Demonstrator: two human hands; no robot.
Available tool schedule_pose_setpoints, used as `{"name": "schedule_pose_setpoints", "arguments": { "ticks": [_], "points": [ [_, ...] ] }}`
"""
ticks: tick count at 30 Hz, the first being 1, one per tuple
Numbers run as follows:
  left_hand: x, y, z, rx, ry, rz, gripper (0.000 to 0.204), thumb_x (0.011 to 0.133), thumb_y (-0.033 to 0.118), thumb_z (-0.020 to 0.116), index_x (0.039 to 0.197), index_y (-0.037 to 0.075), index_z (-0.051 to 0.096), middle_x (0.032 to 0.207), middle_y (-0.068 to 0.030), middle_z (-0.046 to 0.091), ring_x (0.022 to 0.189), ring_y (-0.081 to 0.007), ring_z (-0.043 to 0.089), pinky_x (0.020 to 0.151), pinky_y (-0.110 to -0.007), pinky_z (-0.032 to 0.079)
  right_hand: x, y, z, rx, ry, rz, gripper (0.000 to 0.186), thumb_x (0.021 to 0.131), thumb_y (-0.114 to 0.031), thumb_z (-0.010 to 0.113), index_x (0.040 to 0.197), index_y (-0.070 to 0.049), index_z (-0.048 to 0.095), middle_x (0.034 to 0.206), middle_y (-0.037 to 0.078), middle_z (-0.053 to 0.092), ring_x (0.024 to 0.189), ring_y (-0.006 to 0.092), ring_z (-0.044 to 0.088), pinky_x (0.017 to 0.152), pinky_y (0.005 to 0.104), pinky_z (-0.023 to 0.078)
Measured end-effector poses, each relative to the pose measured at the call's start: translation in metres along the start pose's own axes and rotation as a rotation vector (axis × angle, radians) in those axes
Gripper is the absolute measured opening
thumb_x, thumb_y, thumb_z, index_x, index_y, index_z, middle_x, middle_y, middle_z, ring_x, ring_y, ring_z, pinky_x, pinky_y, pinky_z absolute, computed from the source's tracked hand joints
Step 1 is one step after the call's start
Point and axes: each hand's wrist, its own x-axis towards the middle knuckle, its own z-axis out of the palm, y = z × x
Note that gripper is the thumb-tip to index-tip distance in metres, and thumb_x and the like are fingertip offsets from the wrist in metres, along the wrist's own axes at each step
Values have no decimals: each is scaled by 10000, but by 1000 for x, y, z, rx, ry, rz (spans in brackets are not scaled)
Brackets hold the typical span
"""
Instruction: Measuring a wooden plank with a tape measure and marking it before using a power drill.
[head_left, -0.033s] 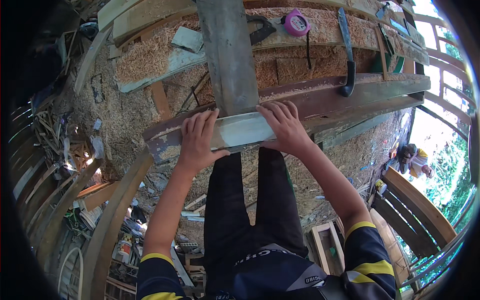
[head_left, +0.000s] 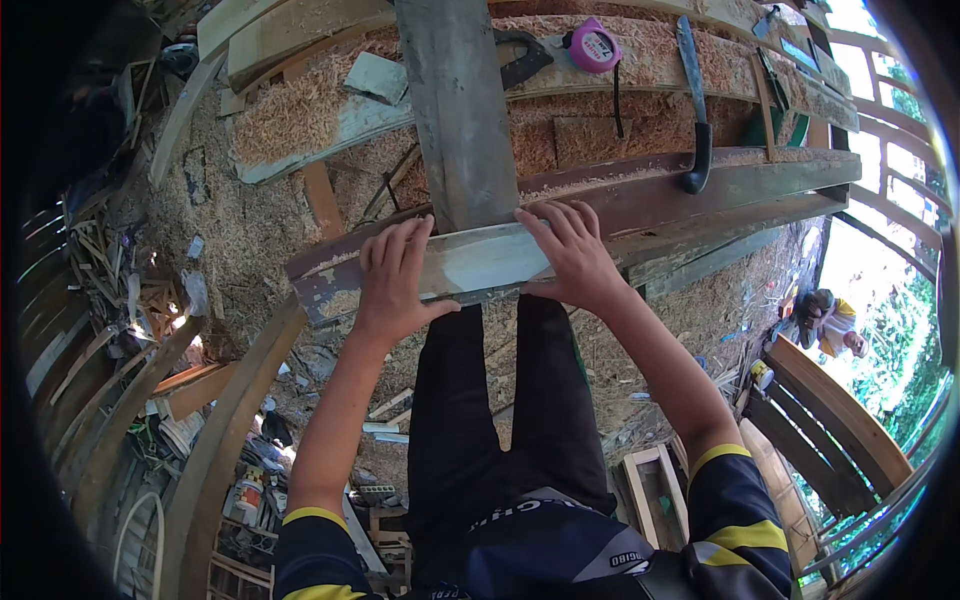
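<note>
"Steadying the short pale board looks like your step just now. It lies along the brown beam at the table's near edge, across the end of the grey plank."

"And how is your grip?"

"Your left hand pinches the board toward its left end, fingers over the far edge, thumb at the near one. Your right hand mirrors it."

"What does your next move call for?"

"Even pressure from both your hands, I'd judge, so neither end tilts."

"Any containers near you?"

"Two, both off the table: a small white-and-yellow tub by the brown boards on your right, and a red-and-white tub low on your left. You can't tell what either holds."
</note>
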Motion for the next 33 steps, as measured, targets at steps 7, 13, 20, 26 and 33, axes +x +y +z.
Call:
{"name": "schedule_pose_setpoints", "arguments": {
  "ticks": [7, 13, 20, 26, 33],
  "points": [
    [-28, 4, 9, 18, 84, -131, 1323, 621, 539, 1011, 1695, 126, 359, 1672, -128, 382, 1550, -409, 356, 1270, -598, 311, -22, 11, 4, 2, 70, 39, 1178, 630, -362, 1011, 1639, -147, 441, 1589, 157, 455, 1501, 390, 429, 1271, 591, 289],
    [-38, 22, 24, -83, 275, -303, 1101, 833, 477, 941, 1668, 53, 362, 1687, -209, 332, 1542, -436, 357, 1249, -625, 343, -35, 19, 9, 11, 141, 85, 1102, 707, -377, 969, 1646, -152, 439, 1606, 178, 436, 1494, 408, 426, 1257, 586, 295],
    [-53, 39, 58, -156, 496, -509, 865, 974, 349, 828, 1662, 71, 382, 1659, -253, 351, 1541, -465, 350, 1237, -595, 372, -39, 27, 3, 44, 193, 87, 913, 866, -397, 868, 1634, -130, 452, 1589, 192, 466, 1478, 418, 447, 1246, 582, 308],
    [-19, 77, 54, -62, 497, -328, 622, 1026, 315, 758, 1555, 81, 531, 1658, -228, 363, 1542, -469, 339, 1239, -617, 345, 28, 81, -20, 189, 429, 236, 581, 960, -310, 785, 1470, -99, 602, 1482, 186, 586, 1370, 409, 570, 1140, 548, 440],
    [37, 98, 47, -190, 485, -235, 481, 1045, 342, 740, 1436, 80, 640, 1671, -204, 355, 1577, -443, 291, 1271, -594, 296, 147, 140, -50, -118, 708, 277, 609, 883, -325, 856, 1393, -87, 624, 1433, 230, 604, 1336, 457, 584, 1104, 551, 478]
  ]
}}
